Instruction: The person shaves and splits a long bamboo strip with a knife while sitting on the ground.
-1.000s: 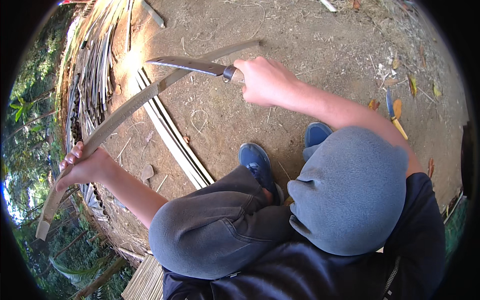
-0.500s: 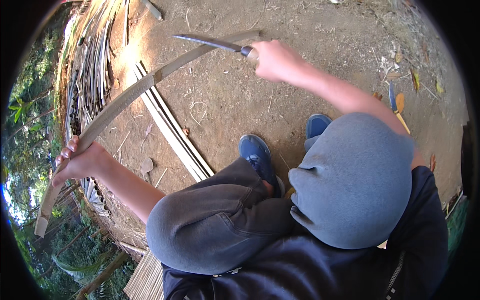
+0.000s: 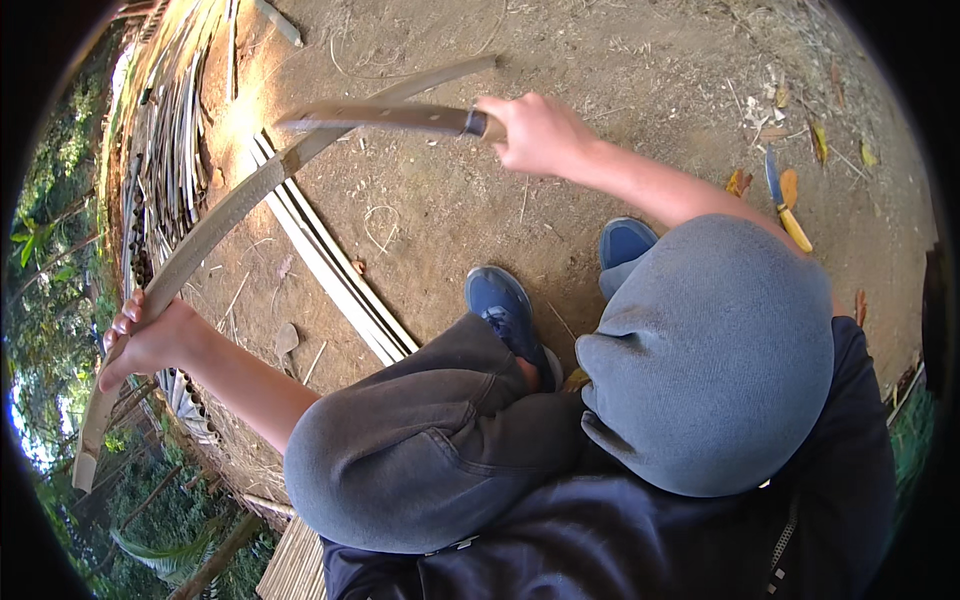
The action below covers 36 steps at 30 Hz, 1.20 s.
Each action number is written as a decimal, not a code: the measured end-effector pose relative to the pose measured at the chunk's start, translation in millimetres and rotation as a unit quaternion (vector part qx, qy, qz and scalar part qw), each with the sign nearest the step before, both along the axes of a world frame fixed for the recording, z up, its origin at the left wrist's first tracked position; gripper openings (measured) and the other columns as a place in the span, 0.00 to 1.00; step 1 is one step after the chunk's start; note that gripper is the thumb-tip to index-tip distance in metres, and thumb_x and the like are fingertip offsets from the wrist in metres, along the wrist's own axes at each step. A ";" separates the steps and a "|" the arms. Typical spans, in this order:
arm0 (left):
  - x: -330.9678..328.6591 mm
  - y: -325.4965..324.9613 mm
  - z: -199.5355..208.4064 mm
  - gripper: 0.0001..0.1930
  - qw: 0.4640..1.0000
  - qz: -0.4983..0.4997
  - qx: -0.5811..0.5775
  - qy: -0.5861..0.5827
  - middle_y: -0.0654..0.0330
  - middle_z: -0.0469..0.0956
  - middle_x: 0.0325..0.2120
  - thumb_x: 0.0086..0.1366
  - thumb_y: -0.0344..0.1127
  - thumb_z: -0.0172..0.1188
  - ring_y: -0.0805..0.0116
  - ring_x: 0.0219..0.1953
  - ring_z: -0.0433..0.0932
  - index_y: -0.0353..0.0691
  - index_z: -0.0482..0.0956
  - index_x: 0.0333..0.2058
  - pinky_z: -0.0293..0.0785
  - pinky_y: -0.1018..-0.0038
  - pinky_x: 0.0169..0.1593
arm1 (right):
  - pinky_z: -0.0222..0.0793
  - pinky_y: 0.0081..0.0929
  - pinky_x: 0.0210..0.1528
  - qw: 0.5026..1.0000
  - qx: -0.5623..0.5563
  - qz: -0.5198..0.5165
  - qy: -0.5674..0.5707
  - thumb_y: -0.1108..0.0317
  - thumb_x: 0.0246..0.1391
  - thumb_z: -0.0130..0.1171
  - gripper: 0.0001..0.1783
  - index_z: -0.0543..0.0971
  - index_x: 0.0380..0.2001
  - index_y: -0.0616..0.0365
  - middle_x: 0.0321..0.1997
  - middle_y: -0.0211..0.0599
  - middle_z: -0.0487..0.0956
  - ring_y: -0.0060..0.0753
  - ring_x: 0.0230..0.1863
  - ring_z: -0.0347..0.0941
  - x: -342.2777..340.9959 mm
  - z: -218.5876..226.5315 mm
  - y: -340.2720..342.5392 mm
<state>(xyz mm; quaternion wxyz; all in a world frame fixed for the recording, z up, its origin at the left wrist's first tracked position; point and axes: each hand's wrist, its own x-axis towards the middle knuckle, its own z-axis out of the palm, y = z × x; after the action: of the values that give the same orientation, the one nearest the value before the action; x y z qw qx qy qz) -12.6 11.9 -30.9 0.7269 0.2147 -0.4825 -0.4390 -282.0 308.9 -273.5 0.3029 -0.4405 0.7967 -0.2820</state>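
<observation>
A long split bamboo strip (image 3: 235, 208) runs from the lower left up to the top middle, its joint showing partway along. My left hand (image 3: 158, 342) is wrapped around it near its lower end. My right hand (image 3: 543, 135) grips the short handle of a machete (image 3: 395, 117), its broad dark blade pointing left. That blade lies across the strip's upper part in this view; whether it touches the bamboo I cannot tell. The blade tip is slightly blurred.
Several pale split strips (image 3: 335, 270) lie on the dirt left of my shoes (image 3: 497, 300). Beyond them is a pile of thin dark strips (image 3: 172, 155). A smaller knife (image 3: 788, 212) with a yellow handle rests at the right, beside dry leaves (image 3: 789, 187).
The machete has swung left and its blade has turned, showing more of its flat side. My right hand is slightly lower. The left hand keeps its hold on the bamboo strip.
</observation>
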 end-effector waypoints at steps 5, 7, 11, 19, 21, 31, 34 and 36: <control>-7.9 4.4 4.6 0.39 1.000 -0.001 -0.008 -0.015 0.68 0.61 0.12 0.61 0.79 0.20 0.72 0.13 0.63 0.49 0.62 0.22 0.73 0.74 0.22 | 0.62 0.20 0.12 0.991 0.105 -0.081 -0.022 0.80 0.54 0.50 0.23 0.72 0.55 0.65 0.28 0.40 0.75 0.22 0.18 0.68 -6.0 16.1 -7.2; -1.9 0.9 4.8 0.39 1.000 0.007 0.005 -0.004 0.68 0.61 0.12 0.60 0.80 0.21 0.72 0.13 0.63 0.48 0.62 0.23 0.73 0.74 0.21 | 0.66 0.23 0.14 0.998 0.055 -0.011 0.022 0.79 0.53 0.52 0.23 0.72 0.54 0.64 0.25 0.37 0.75 0.25 0.18 0.69 7.4 29.5 -6.6; -3.1 -2.4 -2.6 0.39 1.000 0.006 0.014 -0.005 0.68 0.61 0.13 0.60 0.79 0.20 0.71 0.13 0.64 0.48 0.62 0.22 0.74 0.73 0.22 | 0.69 0.25 0.16 0.999 0.005 -0.032 -0.021 0.78 0.52 0.53 0.20 0.74 0.50 0.62 0.25 0.39 0.77 0.28 0.20 0.74 -10.1 -21.1 7.8; 6.1 -10.3 4.8 0.40 0.999 -0.031 -0.016 -0.014 0.68 0.61 0.13 0.60 0.80 0.20 0.70 0.14 0.63 0.48 0.63 0.24 0.75 0.70 0.24 | 0.69 0.28 0.18 0.999 0.041 -0.012 0.032 0.76 0.52 0.53 0.19 0.74 0.49 0.62 0.26 0.39 0.77 0.26 0.20 0.72 -12.7 -11.0 7.8; 1.4 -8.8 -0.4 0.39 1.000 -0.019 -0.003 -0.024 0.68 0.61 0.13 0.60 0.80 0.21 0.70 0.14 0.63 0.47 0.63 0.24 0.74 0.70 0.24 | 0.69 0.28 0.19 0.997 0.046 -0.057 0.000 0.76 0.51 0.52 0.18 0.74 0.48 0.62 0.26 0.39 0.77 0.27 0.20 0.72 -23.0 -34.7 18.9; -3.1 -7.8 1.7 0.39 0.999 -0.033 0.011 -0.001 0.68 0.60 0.14 0.60 0.80 0.25 0.70 0.14 0.62 0.47 0.63 0.25 0.72 0.71 0.22 | 0.69 0.25 0.20 0.863 0.017 -0.242 -0.444 0.75 0.46 0.55 0.06 0.69 0.28 0.58 0.20 0.26 0.70 0.20 0.17 0.67 -72.0 -86.9 39.9; -3.8 2.3 1.5 0.38 1.000 -0.019 0.005 0.006 0.68 0.61 0.13 0.61 0.79 0.24 0.71 0.14 0.62 0.48 0.63 0.24 0.71 0.72 0.21 | 0.68 0.24 0.18 0.861 0.007 -0.232 -0.452 0.75 0.46 0.56 0.07 0.68 0.27 0.58 0.19 0.26 0.70 0.19 0.16 0.66 -72.2 -85.5 48.0; -10.7 9.2 1.9 0.38 1.000 -0.014 0.015 0.012 0.68 0.60 0.13 0.61 0.79 0.24 0.72 0.13 0.62 0.48 0.63 0.24 0.70 0.73 0.20 | 0.67 0.24 0.18 0.914 0.017 -0.199 -0.353 0.75 0.49 0.56 0.06 0.69 0.29 0.58 0.20 0.27 0.70 0.19 0.16 0.65 -65.6 -75.6 46.3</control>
<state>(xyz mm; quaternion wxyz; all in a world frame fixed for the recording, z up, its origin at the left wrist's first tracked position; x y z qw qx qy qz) -23.2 21.1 -29.0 0.7231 0.2132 -0.4698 -0.4593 -347.6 355.1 -349.1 0.5096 -0.1397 0.7134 -0.4603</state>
